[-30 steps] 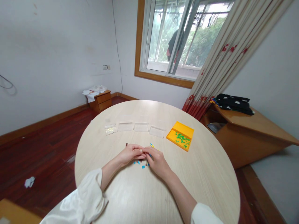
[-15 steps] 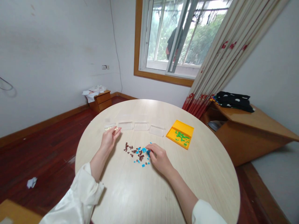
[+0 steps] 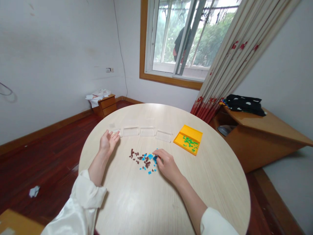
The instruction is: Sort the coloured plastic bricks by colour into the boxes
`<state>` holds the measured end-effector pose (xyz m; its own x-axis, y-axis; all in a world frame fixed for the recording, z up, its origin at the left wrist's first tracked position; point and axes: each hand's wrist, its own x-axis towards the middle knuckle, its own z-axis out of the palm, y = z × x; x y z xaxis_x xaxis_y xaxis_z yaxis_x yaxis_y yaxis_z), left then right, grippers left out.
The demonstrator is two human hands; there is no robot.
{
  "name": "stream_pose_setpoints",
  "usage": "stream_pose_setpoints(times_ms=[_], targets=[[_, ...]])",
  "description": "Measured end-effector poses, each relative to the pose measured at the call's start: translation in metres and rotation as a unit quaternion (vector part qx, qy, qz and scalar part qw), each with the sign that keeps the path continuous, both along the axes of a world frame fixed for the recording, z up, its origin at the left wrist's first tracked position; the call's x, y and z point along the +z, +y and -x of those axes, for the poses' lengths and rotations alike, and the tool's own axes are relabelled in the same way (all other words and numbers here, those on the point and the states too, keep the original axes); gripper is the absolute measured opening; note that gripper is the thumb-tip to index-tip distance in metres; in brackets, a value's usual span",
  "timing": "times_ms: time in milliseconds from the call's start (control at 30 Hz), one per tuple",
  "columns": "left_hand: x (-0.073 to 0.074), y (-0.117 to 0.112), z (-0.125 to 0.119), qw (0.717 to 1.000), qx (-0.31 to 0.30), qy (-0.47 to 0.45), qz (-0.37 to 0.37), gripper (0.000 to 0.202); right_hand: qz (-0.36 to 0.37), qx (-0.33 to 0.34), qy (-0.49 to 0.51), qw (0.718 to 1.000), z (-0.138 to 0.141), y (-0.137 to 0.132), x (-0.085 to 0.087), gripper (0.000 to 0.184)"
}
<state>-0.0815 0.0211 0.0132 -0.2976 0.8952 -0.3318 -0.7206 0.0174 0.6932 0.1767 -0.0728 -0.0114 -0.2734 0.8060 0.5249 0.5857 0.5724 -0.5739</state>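
**Left hand (image 3: 107,143) up at ten, right hand (image 3: 168,163) down by the blue bricks (image 3: 150,157)!**

Taking the middle of the loose pile as our clock, the left arm slants in from eight, palm turned up, fingers loosely apart and gently bent, tips right by a clear box (image 3: 117,131) (half hidden behind them). Over at three, the right hand dips low, fingers curled, thumb and forefinger close together at the blue; clamped on one? Can't tell from here. The bricks are tiny: blue bunched toward the right hand, brown bricks (image 3: 147,164) straggling out to nine, all on the pale table (image 3: 207,189). Three more clear boxes (image 3: 147,134) line up from eleven to one, and at two an open yellow box (image 3: 192,132) holds green bricks (image 3: 190,142).
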Motion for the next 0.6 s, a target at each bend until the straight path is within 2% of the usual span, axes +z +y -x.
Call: stream_pose_setpoints(times_ms=[167, 233, 300, 433, 533, 600], targets=[[-0.002, 0.0, -0.001, 0.996, 0.037, 0.083, -0.022, 0.009, 0.036, -0.037, -0.038, 0.998, -0.004, 0.005, -0.008, 0.033], [-0.006, -0.002, -0.003, 0.987, 0.016, 0.152, -0.046, 0.003, 0.052, -0.05, -0.068, 0.995, -0.005, 0.006, -0.01, 0.032], [-0.011, -0.006, -0.008, 0.966, -0.02, 0.25, -0.069, 0.011, 0.064, -0.059, -0.098, 0.991, -0.007, 0.007, -0.012, 0.03], [-0.019, -0.019, -0.03, 0.872, -0.101, 0.459, -0.14, 0.03, 0.074, -0.068, -0.133, 0.986, -0.009, 0.007, -0.011, 0.027], [-0.022, -0.035, -0.051, 0.803, -0.238, 0.509, -0.197, 0.03, 0.065, -0.069, -0.13, 0.987, -0.012, 0.007, -0.008, 0.025], [-0.022, -0.047, -0.062, 0.74, -0.314, 0.541, -0.248, 0.023, 0.06, -0.061, -0.118, 0.989, -0.015, 0.007, -0.006, 0.023]])
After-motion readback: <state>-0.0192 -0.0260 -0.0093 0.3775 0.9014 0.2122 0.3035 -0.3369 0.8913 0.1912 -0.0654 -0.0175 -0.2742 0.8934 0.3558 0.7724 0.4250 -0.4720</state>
